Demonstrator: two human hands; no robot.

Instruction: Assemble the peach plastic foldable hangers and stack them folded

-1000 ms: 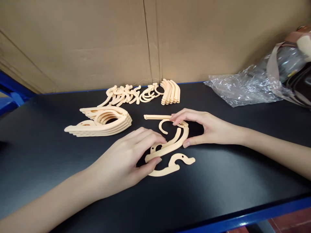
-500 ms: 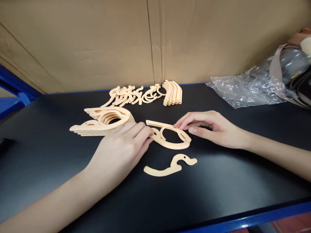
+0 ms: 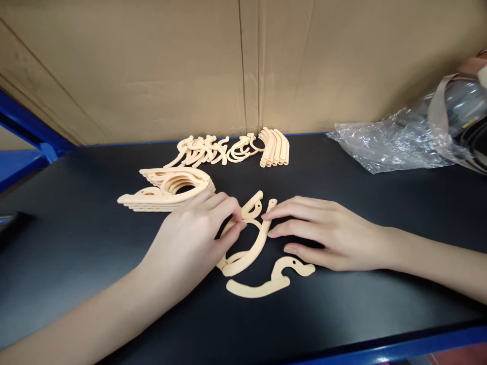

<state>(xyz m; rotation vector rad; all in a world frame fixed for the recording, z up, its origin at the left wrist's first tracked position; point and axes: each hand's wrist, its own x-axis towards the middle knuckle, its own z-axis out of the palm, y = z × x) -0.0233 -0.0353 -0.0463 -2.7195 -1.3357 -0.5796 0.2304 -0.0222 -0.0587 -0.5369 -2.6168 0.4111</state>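
A cream plastic folding hanger [image 3: 255, 249] lies folded on the black tabletop, both arm tips pointing away from me. My left hand [image 3: 201, 228] is closed, thumb and fingers pinching the hanger's left side and hiding part of it. Beside its right arm is my right hand [image 3: 323, 233], fingers spread, with the fingertips at or close to that arm; firm contact is hard to tell. Nearer to me lies a loose hanger half with its hook [image 3: 262, 289], flat on the table.
A stack of folded hangers [image 3: 171, 190] stands left of centre. Behind are a row of loose hook pieces [image 3: 207, 149] and several curved arm pieces [image 3: 274, 147]. A clear plastic bag [image 3: 395, 139] lies at the back right, against a cardboard wall [image 3: 160, 66]. A dark object [image 3: 13, 225] shows far left.
The hanger has turned, its arm tips swinging from the left to away from me. My right hand has come nearer to me and its fingers have spread; my left hand still pinches the hanger.
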